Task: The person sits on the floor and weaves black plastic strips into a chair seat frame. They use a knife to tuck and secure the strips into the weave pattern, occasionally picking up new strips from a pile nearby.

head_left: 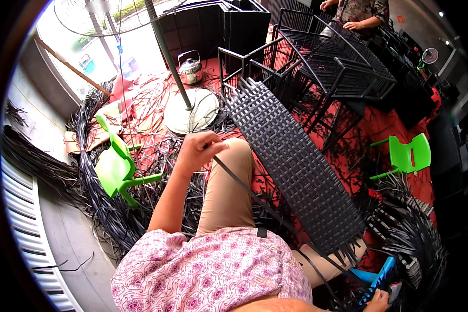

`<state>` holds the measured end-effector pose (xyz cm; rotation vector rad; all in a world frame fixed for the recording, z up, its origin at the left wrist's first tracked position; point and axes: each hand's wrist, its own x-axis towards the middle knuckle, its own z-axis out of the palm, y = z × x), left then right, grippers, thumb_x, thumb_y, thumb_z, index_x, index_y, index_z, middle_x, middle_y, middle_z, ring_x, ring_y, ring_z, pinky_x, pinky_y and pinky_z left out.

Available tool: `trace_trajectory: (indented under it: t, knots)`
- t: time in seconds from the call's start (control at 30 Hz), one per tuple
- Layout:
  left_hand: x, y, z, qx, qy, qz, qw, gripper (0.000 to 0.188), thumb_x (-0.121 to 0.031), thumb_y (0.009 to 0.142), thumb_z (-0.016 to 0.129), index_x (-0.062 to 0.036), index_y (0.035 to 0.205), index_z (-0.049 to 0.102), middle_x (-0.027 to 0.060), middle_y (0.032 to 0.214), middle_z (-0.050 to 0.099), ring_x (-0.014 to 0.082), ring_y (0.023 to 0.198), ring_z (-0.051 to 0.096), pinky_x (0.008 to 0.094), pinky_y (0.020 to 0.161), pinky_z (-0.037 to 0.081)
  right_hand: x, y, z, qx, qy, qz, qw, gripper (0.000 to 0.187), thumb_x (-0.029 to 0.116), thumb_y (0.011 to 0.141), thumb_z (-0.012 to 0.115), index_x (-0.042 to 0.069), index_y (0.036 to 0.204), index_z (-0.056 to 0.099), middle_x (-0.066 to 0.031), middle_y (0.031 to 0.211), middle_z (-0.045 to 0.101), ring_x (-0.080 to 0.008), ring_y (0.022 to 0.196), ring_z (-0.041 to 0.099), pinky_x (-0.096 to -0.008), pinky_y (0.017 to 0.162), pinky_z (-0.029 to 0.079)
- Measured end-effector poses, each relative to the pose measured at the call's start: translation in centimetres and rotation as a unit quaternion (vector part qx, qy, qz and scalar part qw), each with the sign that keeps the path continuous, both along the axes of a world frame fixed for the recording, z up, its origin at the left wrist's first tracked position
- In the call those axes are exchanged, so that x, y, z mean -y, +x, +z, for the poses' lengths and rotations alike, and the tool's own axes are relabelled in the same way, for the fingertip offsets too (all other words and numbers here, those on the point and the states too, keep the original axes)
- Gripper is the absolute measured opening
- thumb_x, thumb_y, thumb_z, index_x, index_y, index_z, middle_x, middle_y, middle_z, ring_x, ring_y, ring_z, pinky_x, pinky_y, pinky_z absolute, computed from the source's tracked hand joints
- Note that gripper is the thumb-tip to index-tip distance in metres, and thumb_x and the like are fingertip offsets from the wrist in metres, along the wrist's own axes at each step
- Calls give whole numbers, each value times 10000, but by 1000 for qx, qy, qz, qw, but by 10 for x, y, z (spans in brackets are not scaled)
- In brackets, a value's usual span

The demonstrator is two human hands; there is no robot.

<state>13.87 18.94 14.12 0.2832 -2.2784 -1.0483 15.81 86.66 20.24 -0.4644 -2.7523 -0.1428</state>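
Pinched in my left hand (200,151), above my left knee, is one end of a flat black strip (249,192). The strip slants down to the right toward a woven black panel (296,161), which lies slantwise across my legs. Its weave is tight, with short loose strip ends at its far and near edges. Down at the lower right, my right hand (378,301) is partly cut off by the picture edge. Its fingers are curled beside a blue plastic piece of furniture (382,273); what they hold is hidden.
Loose black strips (109,208) pile up at left; another bundle (413,234) lies at right. Green chairs (114,164) (410,153) stand on both sides. Ahead are a pole's round base (192,110), a kettle (191,68) and black metal frames (327,57). Another person (361,15) stands behind them.
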Motion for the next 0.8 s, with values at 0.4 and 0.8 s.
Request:
trace_trajectory:
  t: [0.4,0.8]
  knots:
    - [15,8,-39,60,-128,86,986,255,-292,858,769,-47,820,708,77,652,625,201,554,598,332,548,465,-158,36,-42,-92,222,-238,941,420,444,860,657,46,726,679,-217,670,661,-433,592,629,-568,529,456]
    - [-34,-24,-65,42,-172,-35,984,306,-329,920,706,-65,777,648,123,667,627,315,605,633,411,563,483,-135,-3,-35,-146,255,-118,949,517,498,938,538,59,683,634,-164,620,612,-398,539,588,-546,486,420]
